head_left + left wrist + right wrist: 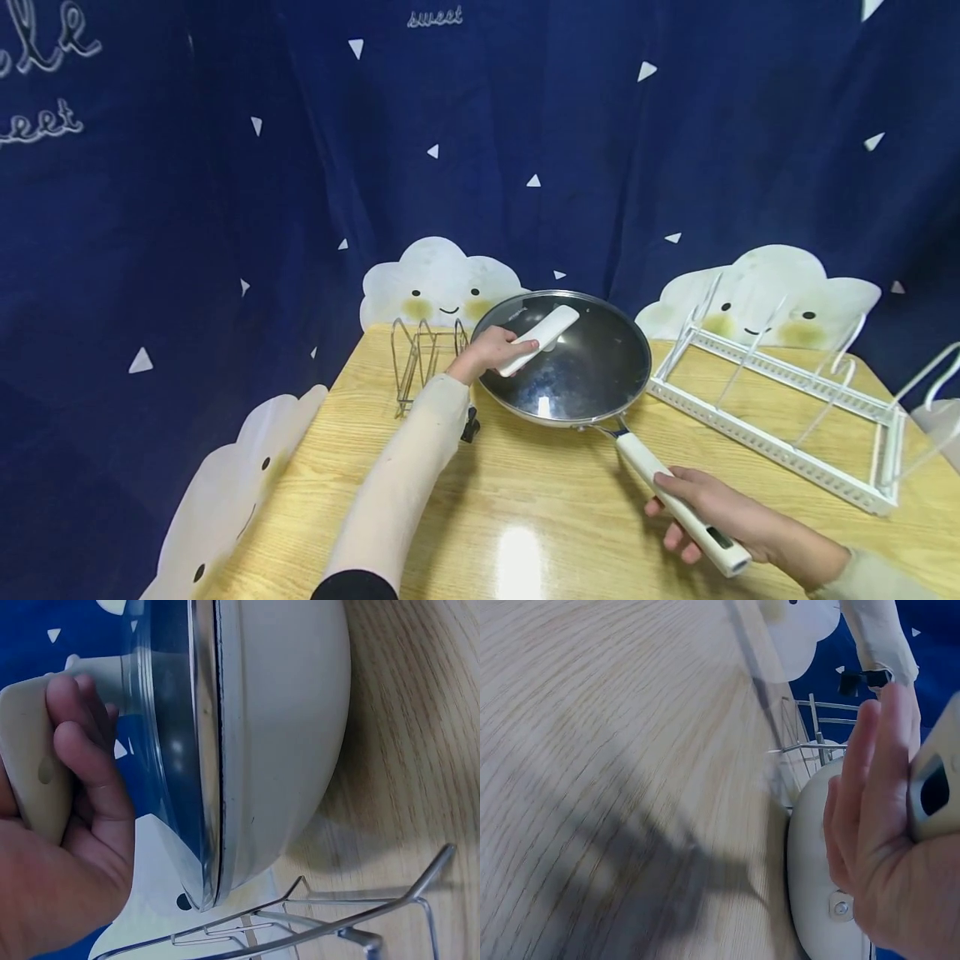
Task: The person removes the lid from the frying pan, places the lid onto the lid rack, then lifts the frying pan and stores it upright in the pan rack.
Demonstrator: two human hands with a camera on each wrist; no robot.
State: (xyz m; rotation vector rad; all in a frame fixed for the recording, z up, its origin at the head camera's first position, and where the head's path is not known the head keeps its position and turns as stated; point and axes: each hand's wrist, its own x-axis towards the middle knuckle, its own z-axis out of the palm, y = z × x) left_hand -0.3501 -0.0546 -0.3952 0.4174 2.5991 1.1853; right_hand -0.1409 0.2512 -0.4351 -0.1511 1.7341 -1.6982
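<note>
A white wok with a glass lid over it is at the middle of the wooden table. My left hand grips the lid's long cream handle, fingers curled round it in the left wrist view. The wok's cream handle points toward the front right. My right hand holds this handle loosely near its end, thumb on top and fingers underneath. Those fingers look fairly straight in the right wrist view. The lid appears to sit on the wok's rim.
Left of the wok stands a metal wire rack, partly behind my left arm. A white rack with upright wire dividers occupies the table's right side. Behind the wooden table hangs a dark blue curtain with cloud shapes.
</note>
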